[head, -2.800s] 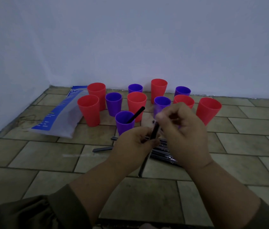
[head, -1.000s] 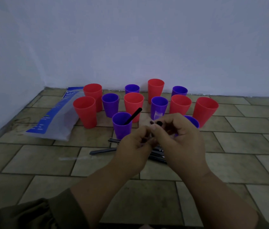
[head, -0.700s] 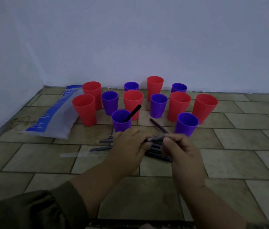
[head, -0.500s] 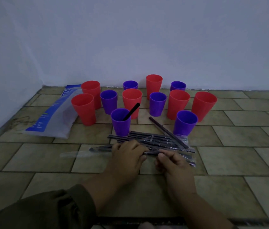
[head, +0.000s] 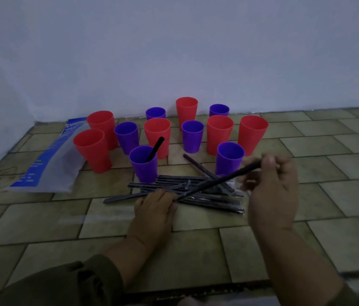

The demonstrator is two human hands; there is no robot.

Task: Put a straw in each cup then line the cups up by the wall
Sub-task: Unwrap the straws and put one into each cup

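Several red and purple cups stand in a loose cluster on the tiled floor near the back wall. The front purple cup (head: 143,166) has a black straw (head: 156,148) leaning in it. Another purple cup (head: 229,159) stands to its right with nothing in it. A pile of wrapped black straws (head: 198,195) lies in front of the cups. My right hand (head: 272,188), blurred, pinches one black straw (head: 218,181) and holds it slanted above the pile. My left hand (head: 154,208) rests palm down on the pile's near edge, its fingertips by that straw's lower end.
A blue and white plastic bag (head: 48,160) lies flat left of the cups, near the corner. The white back wall (head: 196,51) runs behind the cups, with a side wall at far left. Bare tiles (head: 339,173) stretch to the right.
Both hands dropped from chest height to the straw pile. My right hand then lifted a straw up and to the right, and my left hand stayed on the pile.
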